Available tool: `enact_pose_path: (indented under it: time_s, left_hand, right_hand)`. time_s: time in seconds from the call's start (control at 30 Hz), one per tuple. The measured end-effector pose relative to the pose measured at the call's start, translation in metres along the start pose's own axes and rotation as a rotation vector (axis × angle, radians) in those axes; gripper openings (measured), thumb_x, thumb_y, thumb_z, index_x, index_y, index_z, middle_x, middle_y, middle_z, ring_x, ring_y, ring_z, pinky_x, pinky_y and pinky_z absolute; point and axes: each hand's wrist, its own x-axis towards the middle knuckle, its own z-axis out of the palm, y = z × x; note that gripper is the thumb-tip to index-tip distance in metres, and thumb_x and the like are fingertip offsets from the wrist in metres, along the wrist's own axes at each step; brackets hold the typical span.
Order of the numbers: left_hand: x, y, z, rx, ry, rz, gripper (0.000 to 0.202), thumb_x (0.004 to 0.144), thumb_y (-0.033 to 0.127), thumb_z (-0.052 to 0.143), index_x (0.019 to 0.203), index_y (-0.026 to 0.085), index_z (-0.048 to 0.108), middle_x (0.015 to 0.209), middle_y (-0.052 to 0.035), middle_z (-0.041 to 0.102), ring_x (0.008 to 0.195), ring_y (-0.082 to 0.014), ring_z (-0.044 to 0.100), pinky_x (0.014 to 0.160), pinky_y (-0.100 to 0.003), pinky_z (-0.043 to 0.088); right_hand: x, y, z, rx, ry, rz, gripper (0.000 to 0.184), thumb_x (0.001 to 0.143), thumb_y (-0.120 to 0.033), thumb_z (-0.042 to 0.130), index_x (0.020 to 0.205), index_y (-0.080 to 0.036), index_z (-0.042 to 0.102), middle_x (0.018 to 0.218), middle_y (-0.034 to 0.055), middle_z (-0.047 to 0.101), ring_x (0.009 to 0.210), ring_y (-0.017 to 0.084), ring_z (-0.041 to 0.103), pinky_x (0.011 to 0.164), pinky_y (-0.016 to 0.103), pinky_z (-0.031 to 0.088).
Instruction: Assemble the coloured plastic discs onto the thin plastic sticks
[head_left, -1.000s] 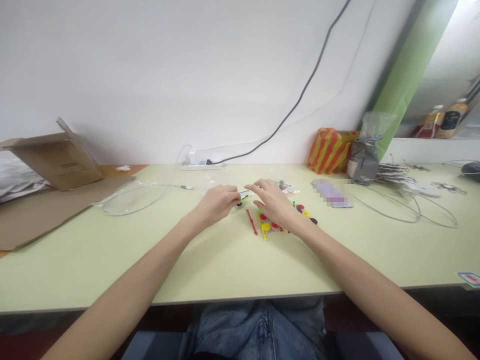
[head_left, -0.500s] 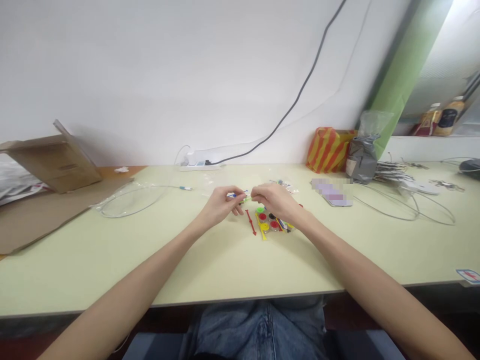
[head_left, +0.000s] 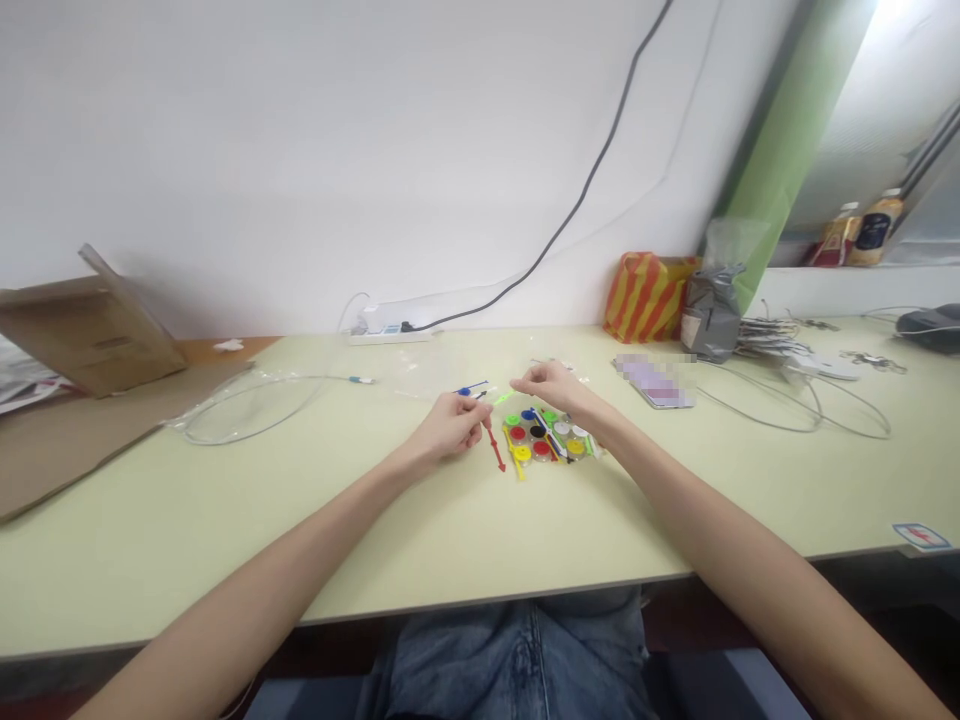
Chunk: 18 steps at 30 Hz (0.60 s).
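My left hand [head_left: 452,428] is closed in a pinch at the upper end of a red arrow-shaped spinner pointer [head_left: 496,451]; I cannot tell whether it grips the pointer. A blue pointer [head_left: 471,387] lies just beyond its fingers. My right hand [head_left: 556,388] is also closed, thumb against fingertips, beside a small bright green pointer [head_left: 503,397]; what the fingers hold, if anything, is too small to make out. Below the right hand sits a cluster of round clear-based pieces with coloured centres [head_left: 541,451]. Among them are a yellow pointer [head_left: 517,465] and a white one [head_left: 551,432].
Behind the hands lies clear plastic wrapping [head_left: 427,370], near a power strip [head_left: 390,336]. A phone [head_left: 654,382], a striped bag [head_left: 646,300] and a grey pouch [head_left: 711,315] are at the right. Cardboard [head_left: 127,410] and a coiled cable [head_left: 247,440] lie left.
My left hand has come down and nearer to me, to the red pointer's upper end. My right hand has drawn back a little, uncovering more of the round pieces. The view has shifted slightly.
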Motion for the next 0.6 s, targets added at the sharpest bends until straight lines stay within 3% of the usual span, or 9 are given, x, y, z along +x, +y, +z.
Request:
enact_pose_path:
  time_s: [0.17, 0.27, 0.43, 0.6]
  left_hand:
    - [0.0009, 0.0017, 0.0023, -0.04, -0.049, -0.128, 0.029, 0.095, 0.035, 0.053, 0.076, 0.015, 0.059, 0.045, 0.0037, 0.049, 0.029, -0.0033, 0.024, 0.031, -0.018, 0.01]
    - [0.0027, 0.0031, 0.0017, -0.047, -0.056, -0.136, 0.028, 0.096, 0.032, 0.052, 0.074, 0.014, 0.058, 0.044, 0.004, 0.048, 0.029, -0.0033, 0.025, 0.03, -0.017, 0.011]
    - [0.0018, 0.0064, 0.0045, -0.108, -0.101, -0.073, 0.031, 0.1, 0.032, 0.048, 0.076, 0.015, 0.057, 0.046, 0.0045, 0.048, 0.03, -0.0017, 0.025, 0.032, -0.015, 0.013]
    - [0.0044, 0.0021, 0.0018, -0.095, -0.09, -0.071, 0.031, 0.099, 0.036, 0.048, 0.077, 0.016, 0.056, 0.047, 0.0047, 0.048, 0.03, -0.0019, 0.025, 0.032, -0.016, 0.012]
  right_hand:
    - [0.005, 0.0106, 0.0018, -0.409, -0.013, -0.057, 0.025, 0.088, -0.028, 0.056, 0.068, -0.016, 0.061, 0.067, 0.0028, 0.059, 0.065, 0.015, 0.05, 0.063, 0.027, 0.034]
    - [0.0055, 0.0103, 0.003, -0.559, 0.014, -0.098, 0.024, 0.09, -0.025, 0.054, 0.069, -0.016, 0.061, 0.072, 0.0061, 0.062, 0.07, 0.017, 0.051, 0.067, 0.028, 0.034]
    - [0.0055, 0.0031, 0.0021, -0.474, 0.049, -0.126, 0.037, 0.097, -0.043, 0.047, 0.077, -0.016, 0.062, 0.077, 0.0066, 0.063, 0.074, 0.017, 0.052, 0.069, 0.027, 0.034]
    - [0.0064, 0.0039, -0.0062, -0.257, -0.107, -0.06, 0.052, 0.093, -0.057, 0.047, 0.059, -0.018, 0.048, 0.054, -0.0034, 0.04, 0.054, 0.012, 0.037, 0.057, 0.027, 0.028]
